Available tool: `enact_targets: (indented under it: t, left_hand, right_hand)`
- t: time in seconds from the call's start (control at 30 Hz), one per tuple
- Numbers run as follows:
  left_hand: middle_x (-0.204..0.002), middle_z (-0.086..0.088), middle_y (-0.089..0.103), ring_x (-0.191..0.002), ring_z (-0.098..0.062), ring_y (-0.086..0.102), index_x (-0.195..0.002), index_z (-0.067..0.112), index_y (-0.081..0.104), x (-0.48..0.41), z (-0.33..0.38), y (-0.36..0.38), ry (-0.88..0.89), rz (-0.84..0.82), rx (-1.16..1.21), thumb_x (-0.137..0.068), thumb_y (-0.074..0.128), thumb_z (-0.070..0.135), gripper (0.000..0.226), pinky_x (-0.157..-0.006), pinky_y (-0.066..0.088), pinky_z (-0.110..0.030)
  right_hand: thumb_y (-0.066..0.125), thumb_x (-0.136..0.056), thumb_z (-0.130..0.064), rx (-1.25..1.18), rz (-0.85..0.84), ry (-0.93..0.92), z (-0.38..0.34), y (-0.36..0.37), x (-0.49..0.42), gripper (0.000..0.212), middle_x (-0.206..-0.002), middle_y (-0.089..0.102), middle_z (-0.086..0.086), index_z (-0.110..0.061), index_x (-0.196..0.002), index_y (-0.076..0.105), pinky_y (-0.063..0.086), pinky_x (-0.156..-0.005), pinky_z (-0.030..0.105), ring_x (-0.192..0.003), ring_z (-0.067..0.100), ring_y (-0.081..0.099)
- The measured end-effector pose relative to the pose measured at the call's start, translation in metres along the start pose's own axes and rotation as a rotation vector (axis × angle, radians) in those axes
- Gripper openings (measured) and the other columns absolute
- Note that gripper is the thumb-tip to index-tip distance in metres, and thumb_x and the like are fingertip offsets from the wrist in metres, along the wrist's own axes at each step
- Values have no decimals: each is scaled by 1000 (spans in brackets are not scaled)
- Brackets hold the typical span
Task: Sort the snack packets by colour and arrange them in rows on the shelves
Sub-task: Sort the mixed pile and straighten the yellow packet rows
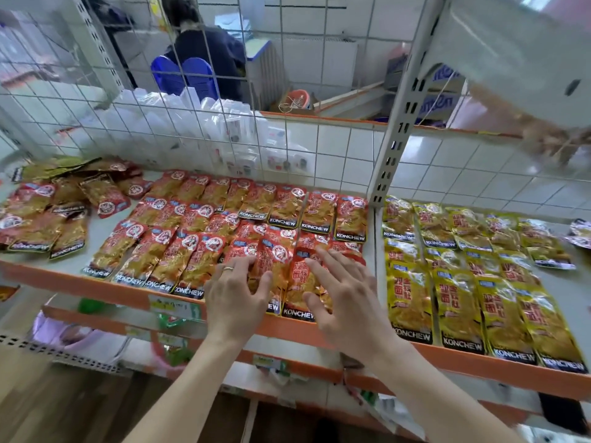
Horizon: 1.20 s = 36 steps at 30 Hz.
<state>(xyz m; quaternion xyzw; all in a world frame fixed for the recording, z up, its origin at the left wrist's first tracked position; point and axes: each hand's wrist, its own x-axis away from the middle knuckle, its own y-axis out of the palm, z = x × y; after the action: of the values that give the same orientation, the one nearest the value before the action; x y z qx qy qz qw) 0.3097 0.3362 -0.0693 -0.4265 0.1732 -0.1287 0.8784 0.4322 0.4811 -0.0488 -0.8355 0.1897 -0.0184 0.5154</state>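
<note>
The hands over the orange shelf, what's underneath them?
Red snack packets in the front row lie under both the left hand and the right hand. The palms cover those packets' lower parts and a stretch of the orange shelf edge.

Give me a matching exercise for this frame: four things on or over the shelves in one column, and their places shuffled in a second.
Things:
1. red packets
2. yellow packets
3. jumbled pile
4. ring

Places:
A. right of the upright post
B. on the left hand
C. far left end of the shelf
D. in rows under the right hand

Pairs: 1-D, 2-A, 3-C, 4-B.
</note>
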Motion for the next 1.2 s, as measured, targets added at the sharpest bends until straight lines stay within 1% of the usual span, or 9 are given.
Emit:
enact_targets:
  t: [0.17,0.33,0.43,0.5,0.6,0.67,0.83,1.03,1.2]
  left_hand:
    - [-115,-2,52,-111,-24,42,-106,17,62,-7,-10,7,39,-5,-132,-89,66,48,36,-88,37,-45]
    - [-117,-3,48,-111,-24,37,-96,15,61,-11,-21,10,118,-7,-134,-87,65,54,40,-87,37,-46]
    - [-120,-6,48,-111,-22,34,-108,13,58,-12,-29,9,181,40,-93,-86,66,56,49,-86,39,-46]
    - [-129,-6,46,-116,-23,36,-123,16,52,-14,-35,8,296,45,-102,-87,58,60,57,-87,40,-46]
    - [-145,-2,43,-130,-25,39,-136,27,50,-18,-41,6,529,-66,-211,-83,48,62,63,-92,36,-46]
    - [-151,4,42,-137,-23,38,-139,34,51,-20,-43,4,588,-146,-263,-85,44,61,61,-95,34,-49]
    - [-152,13,43,-141,-18,30,-137,43,54,-24,-46,4,563,-250,-245,-85,36,65,59,-101,25,-51]
    - [-152,15,43,-141,-18,29,-137,45,53,-24,-46,5,547,-251,-214,-82,33,69,64,-103,24,-51]
    - [-156,14,38,-144,-17,28,-138,39,55,-24,-47,2,576,-239,-132,-84,34,68,65,-105,20,-51]
  right_hand:
    - [54,-95,-45,21,16,61,-3,6,-1,56,-161,27,-10,-32,-148,41,12,-120,44,-150,10,17]
    - [57,-95,-43,45,34,109,-12,9,4,58,-161,28,-8,-31,-149,40,13,-120,45,-149,10,20]
    - [56,-95,-43,59,47,124,-14,12,6,58,-161,28,-8,-31,-149,39,13,-121,47,-150,10,19]
    - [56,-95,-42,65,53,139,-16,13,7,58,-161,28,-8,-31,-150,39,11,-121,46,-150,10,18]
    - [58,-94,-41,84,74,158,-21,15,10,58,-160,31,-7,-31,-149,40,11,-119,45,-149,11,20]
    - [59,-94,-41,102,91,168,-25,15,11,57,-159,33,-6,-31,-148,42,13,-119,45,-148,12,23]
    - [57,-94,-42,133,95,191,-32,15,12,57,-160,30,-7,-32,-148,41,13,-120,44,-149,11,21]
    - [59,-94,-41,162,139,231,-33,11,18,57,-159,31,-7,-32,-147,42,12,-118,42,-149,11,21]
    - [60,-93,-40,152,160,239,-38,8,23,57,-161,27,-4,-30,-147,43,11,-118,42,-150,14,17]
